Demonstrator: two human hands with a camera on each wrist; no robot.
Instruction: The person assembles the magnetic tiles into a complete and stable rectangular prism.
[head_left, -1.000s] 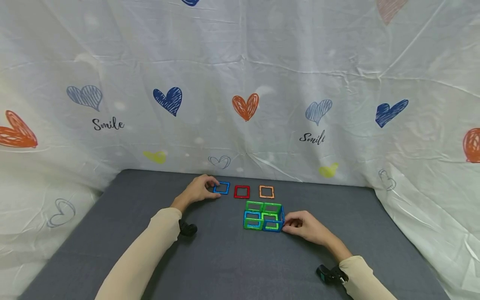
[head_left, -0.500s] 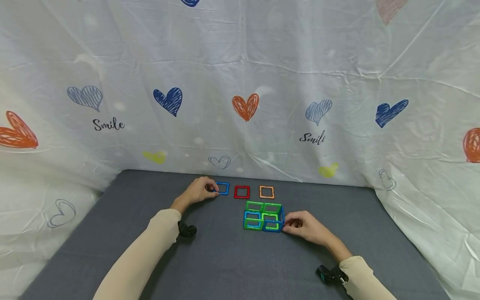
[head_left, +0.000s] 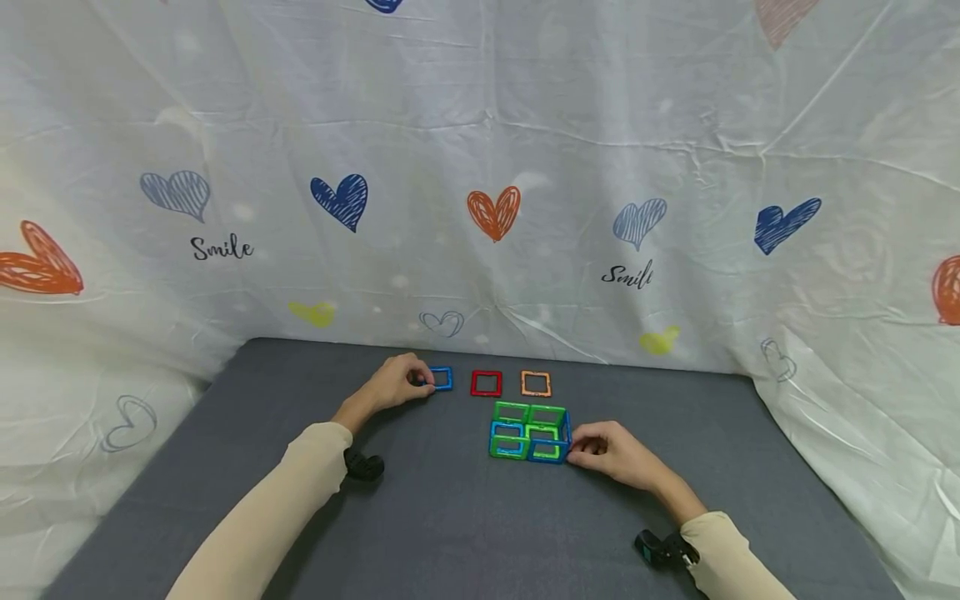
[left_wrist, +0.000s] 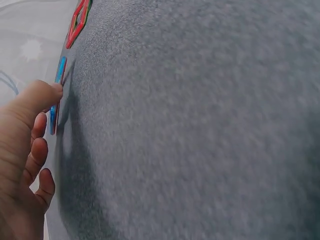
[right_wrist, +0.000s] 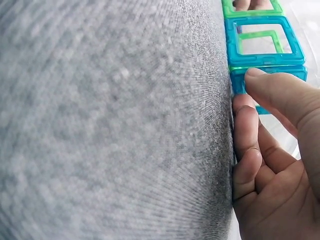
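Observation:
My left hand [head_left: 393,383] pinches a blue square magnetic tile [head_left: 450,379] near the back of the table. In the left wrist view, the thumb lies on this tile [left_wrist: 61,70], which casts a shadow on the cloth; the other fingers are partly hidden behind it. A low box of green and blue magnetic tiles [head_left: 529,450], two tiles wide, stands in the middle. At its right end, my right hand [head_left: 618,454] holds the corner between thumb and curled fingers. The right wrist view shows the thumb tip on the blue end tile [right_wrist: 240,80].
Behind the box, a red square tile [head_left: 474,384] and an orange square tile [head_left: 523,384] lie flat in a row. A dark grey cloth [head_left: 450,525] covers the table. A white curtain [head_left: 420,275] printed with hearts hangs along the back edge.
My left hand has closed its fingers on the blue tile and drawn it slightly left, away from the red one. My right hand and the box have stayed in place.

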